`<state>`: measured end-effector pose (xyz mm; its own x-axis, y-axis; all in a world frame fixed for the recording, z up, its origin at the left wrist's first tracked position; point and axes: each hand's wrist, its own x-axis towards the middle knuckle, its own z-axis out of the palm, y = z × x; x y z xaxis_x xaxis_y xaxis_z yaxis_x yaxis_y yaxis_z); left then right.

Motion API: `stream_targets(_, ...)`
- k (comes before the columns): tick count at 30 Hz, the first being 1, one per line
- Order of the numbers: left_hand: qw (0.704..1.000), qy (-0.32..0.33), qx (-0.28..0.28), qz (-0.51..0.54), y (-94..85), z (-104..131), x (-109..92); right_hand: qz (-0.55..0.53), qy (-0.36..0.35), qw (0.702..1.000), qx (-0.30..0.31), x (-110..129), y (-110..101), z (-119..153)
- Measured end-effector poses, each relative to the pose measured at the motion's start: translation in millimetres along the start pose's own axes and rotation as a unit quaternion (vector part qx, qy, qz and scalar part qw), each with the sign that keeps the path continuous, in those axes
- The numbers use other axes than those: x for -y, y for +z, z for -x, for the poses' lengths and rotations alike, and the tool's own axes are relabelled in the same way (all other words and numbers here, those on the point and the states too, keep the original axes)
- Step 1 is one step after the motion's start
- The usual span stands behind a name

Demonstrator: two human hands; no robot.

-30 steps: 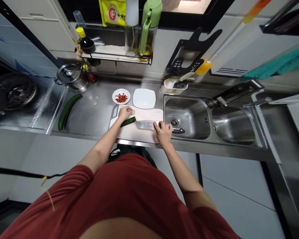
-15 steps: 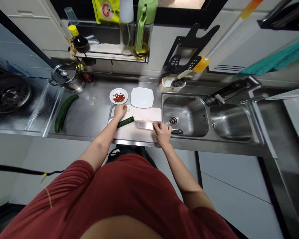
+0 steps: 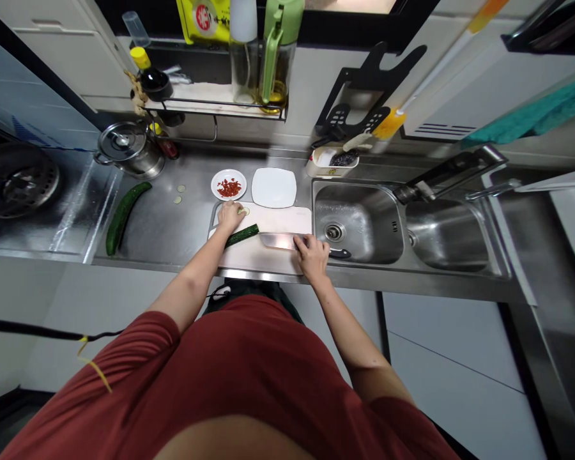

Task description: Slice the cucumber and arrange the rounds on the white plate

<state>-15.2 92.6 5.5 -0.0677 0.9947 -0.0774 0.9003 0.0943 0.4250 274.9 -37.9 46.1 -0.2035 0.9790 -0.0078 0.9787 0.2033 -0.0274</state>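
My right hand [image 3: 313, 257] is wrapped around a kitchen knife [image 3: 278, 241] where blade meets handle. The blade lies low over the white cutting board [image 3: 263, 262], pointing left, its tip close to the cut end of a piece of cucumber [image 3: 242, 235]. My left hand [image 3: 230, 218] is at the board's upper left, its fingers drawn together at a pale cucumber slice [image 3: 246, 211]. My left wrist hides the near end of the cucumber piece. Just beyond the left hand stands a white plate [image 3: 215, 184] with chopped red bits on it.
A square white plate [image 3: 273, 188] stands behind the board. To the left lie a whole cucumber [image 3: 126, 218] and two loose slices [image 3: 179, 193], with a lidded pot [image 3: 130, 151] behind. A double sink [image 3: 359, 223] is at the right. A bottle shelf [image 3: 211, 110] overhangs the counter.
My left hand has shifted very slightly at the slice, its fingers reaching a bit further over it. The right hand, knife and cucumber piece stay in place.
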Motion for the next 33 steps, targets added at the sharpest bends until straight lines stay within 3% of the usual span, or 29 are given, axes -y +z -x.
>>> stream_targets(4, 0.999, -0.015, -0.009, 0.047, -2.3, 0.8, 1.4, -0.008, 0.001, 1.000, 0.002, 0.5, 0.0, -0.8)
stream_targets(8, 0.988, -0.068, -0.072, 0.119, -6.4, 3.9, 6.7, -0.025, 0.007, 1.000, -0.006, -0.6, 0.6, -0.2)
stream_targets(13, 0.933, -0.133, -0.199, 0.268, -8.9, 11.9, 16.6, -0.105, 0.039, 0.992, -0.059, -0.6, 7.7, -2.8)
stream_targets(17, 0.893, -0.141, -0.263, 0.337, -9.0, 25.4, 20.4, -0.227, 0.080, 0.963, -0.121, 6.1, 14.6, -9.3)
stream_targets(20, 0.909, -0.098, -0.253, 0.317, -7.8, 41.5, 17.1, -0.284, 0.104, 0.945, -0.128, 13.6, 15.1, -15.6)
stream_targets(26, 0.969, 0.063, -0.161, 0.175, 0.2, 72.3, 1.0, -0.288, 0.122, 0.947, -0.078, 26.9, 9.9, -26.3)
stream_targets(33, 0.978, 0.162, -0.104, 0.078, 9.8, 81.5, -10.3, -0.262, 0.127, 0.957, 0.000, 38.7, 7.5, -34.9)
